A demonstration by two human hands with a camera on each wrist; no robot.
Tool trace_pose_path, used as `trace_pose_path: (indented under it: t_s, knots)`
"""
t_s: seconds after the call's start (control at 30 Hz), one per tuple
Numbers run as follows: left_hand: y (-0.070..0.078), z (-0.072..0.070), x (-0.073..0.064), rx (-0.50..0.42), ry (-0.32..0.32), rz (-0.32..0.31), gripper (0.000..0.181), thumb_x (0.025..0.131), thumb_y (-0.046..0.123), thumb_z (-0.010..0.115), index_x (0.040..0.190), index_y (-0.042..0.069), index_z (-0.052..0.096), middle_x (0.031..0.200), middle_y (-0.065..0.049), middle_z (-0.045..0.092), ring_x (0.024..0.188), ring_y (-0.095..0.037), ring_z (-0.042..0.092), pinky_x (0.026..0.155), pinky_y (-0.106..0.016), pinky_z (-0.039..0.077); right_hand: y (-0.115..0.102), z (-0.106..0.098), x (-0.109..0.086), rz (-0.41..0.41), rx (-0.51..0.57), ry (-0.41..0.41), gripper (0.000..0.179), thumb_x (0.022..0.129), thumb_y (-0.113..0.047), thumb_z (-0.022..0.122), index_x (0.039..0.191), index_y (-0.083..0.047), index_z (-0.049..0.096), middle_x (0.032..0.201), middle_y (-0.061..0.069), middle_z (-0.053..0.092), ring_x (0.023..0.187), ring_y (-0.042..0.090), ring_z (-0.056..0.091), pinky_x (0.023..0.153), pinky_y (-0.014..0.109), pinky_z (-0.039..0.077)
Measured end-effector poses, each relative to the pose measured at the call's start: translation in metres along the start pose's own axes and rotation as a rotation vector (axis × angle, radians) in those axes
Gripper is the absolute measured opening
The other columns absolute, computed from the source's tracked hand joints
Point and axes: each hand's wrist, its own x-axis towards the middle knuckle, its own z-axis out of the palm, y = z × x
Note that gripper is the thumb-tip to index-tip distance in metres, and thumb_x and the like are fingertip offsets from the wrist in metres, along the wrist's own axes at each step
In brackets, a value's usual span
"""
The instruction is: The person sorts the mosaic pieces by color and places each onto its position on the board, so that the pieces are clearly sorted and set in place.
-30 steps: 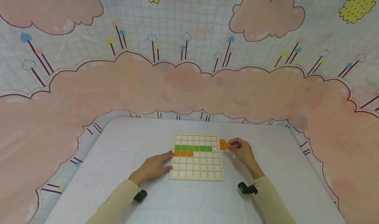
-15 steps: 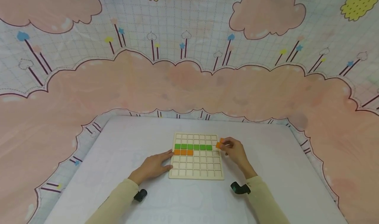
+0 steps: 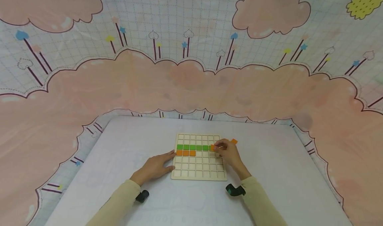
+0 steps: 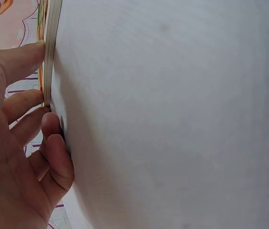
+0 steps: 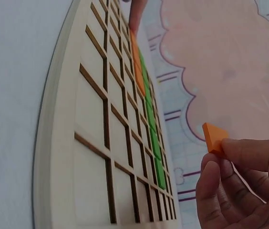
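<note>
A pale wooden grid board (image 3: pixel 197 176) lies on the white table. My right hand (image 3: pixel 229 152) pinches an orange square tile (image 5: pixel 214 138) between thumb and fingertips, over the right end of the green row in the head view. My left hand (image 3: pixel 153 168) rests at the board's left side; its thumb and fingertips touch the edge, as the left wrist view shows, while other fingers bend beneath. Several green tiles (image 3: pixel 192 147) fill most of one row. Just below them, three orange tiles (image 3: pixel 186 153) sit in the left cells of another row.
A loose orange tile (image 3: pixel 234 141) shows beyond my right hand, right of the board. Black wrist devices (image 3: pixel 234 190) hang by both sleeves. Behind the white table (image 3: pixel 89 172) rises a patterned cloth backdrop (image 3: pixel 191 89) with clouds.
My right hand has picked up an orange tile from the small group at the board's right and carried it left over the board. My left hand stays at the edge.
</note>
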Motion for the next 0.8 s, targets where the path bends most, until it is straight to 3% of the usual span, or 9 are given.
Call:
trace_pose_path:
  t_s: [0.47, 0.8]
  knots:
    - [0.001, 0.0, 0.001, -0.004, 0.003, -0.004, 0.062, 0.092, 0.045, 0.066, 0.147, 0.025, 0.047, 0.157, 0.009, 0.038, 0.14, -0.029, 0.046, 0.113, -0.052, 0.04, 0.0, 0.027, 0.003, -0.03, 0.006, -0.029, 0.011, 0.087, -0.005, 0.072, 0.097, -0.007, 0.071, 0.092, 0.009, 0.072, 0.071, 0.012, 0.062, 0.059, 0.024, 0.054]
    - [0.001, -0.001, 0.0, 0.002, 0.008, 0.004, 0.062, 0.091, 0.043, 0.067, 0.147, 0.023, 0.048, 0.157, 0.009, 0.039, 0.139, -0.028, 0.047, 0.113, -0.05, 0.041, 0.0, 0.04, 0.003, -0.048, -0.022, -0.053, 0.009, 0.087, -0.007, 0.072, 0.096, -0.008, 0.071, 0.092, 0.007, 0.072, 0.077, 0.013, 0.062, 0.064, 0.023, 0.052]
